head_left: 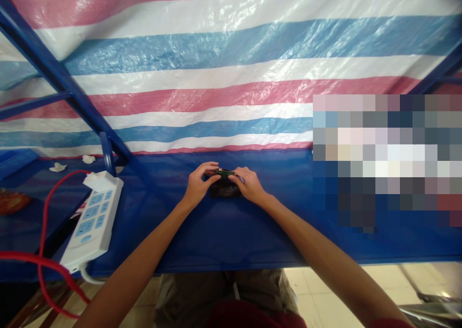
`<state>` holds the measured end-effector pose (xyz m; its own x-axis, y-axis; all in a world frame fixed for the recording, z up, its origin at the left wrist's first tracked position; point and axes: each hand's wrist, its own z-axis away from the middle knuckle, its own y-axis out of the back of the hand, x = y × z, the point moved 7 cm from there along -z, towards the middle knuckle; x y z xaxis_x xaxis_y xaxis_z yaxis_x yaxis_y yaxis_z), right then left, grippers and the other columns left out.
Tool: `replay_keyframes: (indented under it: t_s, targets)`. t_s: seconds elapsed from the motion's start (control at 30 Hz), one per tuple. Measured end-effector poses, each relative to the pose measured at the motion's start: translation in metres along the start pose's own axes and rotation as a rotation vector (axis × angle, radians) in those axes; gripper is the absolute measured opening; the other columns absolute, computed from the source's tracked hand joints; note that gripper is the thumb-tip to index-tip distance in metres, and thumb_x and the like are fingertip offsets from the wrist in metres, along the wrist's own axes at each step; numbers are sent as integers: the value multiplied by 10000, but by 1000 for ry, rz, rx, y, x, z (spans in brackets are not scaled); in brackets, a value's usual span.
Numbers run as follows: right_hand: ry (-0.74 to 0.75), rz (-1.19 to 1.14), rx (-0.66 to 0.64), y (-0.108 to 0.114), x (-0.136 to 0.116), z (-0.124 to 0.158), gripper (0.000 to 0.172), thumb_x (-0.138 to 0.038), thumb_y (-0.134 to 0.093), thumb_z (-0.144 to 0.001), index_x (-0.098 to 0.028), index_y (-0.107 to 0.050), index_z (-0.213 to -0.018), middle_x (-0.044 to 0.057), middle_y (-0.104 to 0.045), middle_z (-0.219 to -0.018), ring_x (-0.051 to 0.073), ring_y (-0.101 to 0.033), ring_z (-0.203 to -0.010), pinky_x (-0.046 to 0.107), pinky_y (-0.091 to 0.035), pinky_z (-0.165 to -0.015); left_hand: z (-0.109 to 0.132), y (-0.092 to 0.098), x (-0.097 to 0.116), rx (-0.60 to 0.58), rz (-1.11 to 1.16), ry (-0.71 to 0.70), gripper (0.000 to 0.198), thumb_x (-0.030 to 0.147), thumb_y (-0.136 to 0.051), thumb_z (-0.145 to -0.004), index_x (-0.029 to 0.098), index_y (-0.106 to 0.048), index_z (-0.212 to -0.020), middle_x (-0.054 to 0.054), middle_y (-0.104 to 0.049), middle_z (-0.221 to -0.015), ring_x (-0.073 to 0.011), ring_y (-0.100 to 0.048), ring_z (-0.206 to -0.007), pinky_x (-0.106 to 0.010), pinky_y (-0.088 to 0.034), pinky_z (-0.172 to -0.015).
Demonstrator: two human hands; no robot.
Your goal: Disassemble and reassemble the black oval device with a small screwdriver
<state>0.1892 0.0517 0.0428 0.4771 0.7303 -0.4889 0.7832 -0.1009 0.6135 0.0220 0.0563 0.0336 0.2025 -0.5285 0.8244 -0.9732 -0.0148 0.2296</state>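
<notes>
A small green circuit board [225, 173] is held level between my two hands, above the middle of the blue table. My left hand [201, 179] pinches its left end between thumb and fingers. At the other end my right hand [248, 181] grips it, thumb toward the near edge. A small light-coloured part sits on top of the board, too small to name. Just below and nearer to me lies a dark, glossy, flat object [225, 190] on the table; its kind cannot be made out. My fingers cover both ends of the board.
To the left stands a white power strip [97, 217] with a plug in it and a red cable [44, 212] looping around. Crumpled white scraps [88, 159] lie behind it. Blue metal bars [68, 85] and a striped plastic sheet [216, 92] rise behind the table [260, 236]. The right side is pixelated.
</notes>
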Motion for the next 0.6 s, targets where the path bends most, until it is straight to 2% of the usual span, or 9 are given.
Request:
replay_keyframes:
  t_s: [0.07,0.13,0.27,0.4,0.5,0.6]
  targets:
    - [-59,-40,-9,-1,2,-1,403,-439,-397,-957,-189,-564,-689,28,-612,-674,144,-521,-646,271,-378,-657,0,-1,-4,24,159,78,239,323,-742,-749,153,-645,-885,-113,-658,-1159,-229,-652,-1008,-372,-506,-917]
    - [-118,-112,-9,0,4,-2,419,-454,-410,-946,-190,-514,-637,3,-564,-627,127,-483,-597,256,-361,-623,1,-6,-11,7,275,178,309,331,-764,-721,152,-631,-936,-113,-692,-1093,-237,-667,-991,-395,-513,-918]
    - [-197,-212,3,1,5,-2,440,-476,-437,-923,-190,-437,-589,-33,-458,-572,101,-410,-550,237,-322,-574,2,-9,-23,30,310,280,407,352,-795,-673,150,-662,-1000,-88,-721,-991,-228,-686,-915,-381,-537,-882]
    - [-237,-252,-7,0,7,-1,444,-505,-456,-905,-181,-461,-601,-37,-452,-577,98,-407,-563,235,-314,-580,1,-3,-21,75,211,216,346,342,-795,-676,154,-704,-952,-68,-709,-933,-201,-680,-840,-336,-555,-812]
    - [-270,-321,-18,-2,10,1,443,-512,-461,-901,-173,-498,-618,-37,-454,-582,97,-412,-569,234,-320,-584,0,-3,-9,12,136,95,445,317,-776,-710,201,-667,-1126,-82,-663,-1094,-216,-643,-983,-311,-545,-826]
    - [-302,-383,-18,-4,12,2,460,-525,-474,-891,-174,-488,-594,-41,-439,-570,94,-398,-560,230,-328,-574,0,-6,-1,-53,99,21,407,304,-759,-735,220,-678,-1125,-82,-635,-1157,-205,-640,-973,-325,-533,-869]
